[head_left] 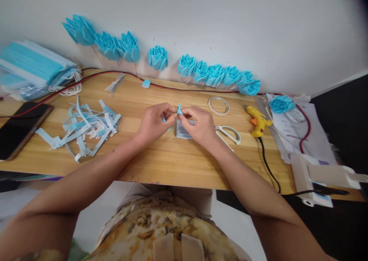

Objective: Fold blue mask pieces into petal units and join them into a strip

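Observation:
Over the middle of the wooden table, my left hand (157, 119) and my right hand (199, 123) meet fingertip to fingertip. Between them they pinch a small folded piece of light blue fabric (179, 109), its pointed tip sticking up. Under my right hand lies a stack of pale cut pieces (184, 132), partly covered by the fingers. White-handled scissors (230, 133) rest just right of that hand, their blades mostly hidden. Another bit of blue shows below my left fingertips, too covered to make out.
Blue fabric flowers (158, 57) on thin stems line the wall; another flower (281, 104) lies right. A yellow glue gun (258, 121), tape roll (219, 105) and white device (304, 176) are rightward. Leftward are fabric scraps (83, 126), face masks (34, 67), a phone (21, 128) and a red-black cable (110, 71).

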`<control>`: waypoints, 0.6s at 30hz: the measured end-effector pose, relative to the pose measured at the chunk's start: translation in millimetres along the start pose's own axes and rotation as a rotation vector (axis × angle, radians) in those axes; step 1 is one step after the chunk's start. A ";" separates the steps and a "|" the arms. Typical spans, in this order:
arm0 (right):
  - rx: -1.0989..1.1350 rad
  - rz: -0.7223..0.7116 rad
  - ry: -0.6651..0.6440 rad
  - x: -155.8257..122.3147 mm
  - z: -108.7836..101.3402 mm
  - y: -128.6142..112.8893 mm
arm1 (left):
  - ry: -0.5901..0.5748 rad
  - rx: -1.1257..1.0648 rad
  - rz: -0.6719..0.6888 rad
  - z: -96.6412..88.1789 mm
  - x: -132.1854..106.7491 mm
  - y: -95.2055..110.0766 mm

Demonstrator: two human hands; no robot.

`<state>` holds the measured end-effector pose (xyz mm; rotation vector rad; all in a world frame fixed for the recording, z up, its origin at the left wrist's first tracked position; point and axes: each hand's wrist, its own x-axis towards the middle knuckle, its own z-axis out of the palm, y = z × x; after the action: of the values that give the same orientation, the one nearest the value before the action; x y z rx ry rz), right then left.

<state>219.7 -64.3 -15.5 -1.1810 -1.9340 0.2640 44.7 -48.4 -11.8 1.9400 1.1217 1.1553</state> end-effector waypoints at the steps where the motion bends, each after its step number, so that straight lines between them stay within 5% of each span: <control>1: -0.003 -0.007 0.002 0.0 0.1 -0.2 | -0.002 -0.009 0.001 0.2 -0.1 0.4; 18: 0.006 -0.011 0.009 -0.1 -0.1 0.7 | -0.045 -0.040 0.009 -1.6 0.4 2.5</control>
<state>220.3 -64.0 -15.9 -1.1656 -1.9296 0.2583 44.3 -49.1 -9.0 1.9330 1.0593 1.1252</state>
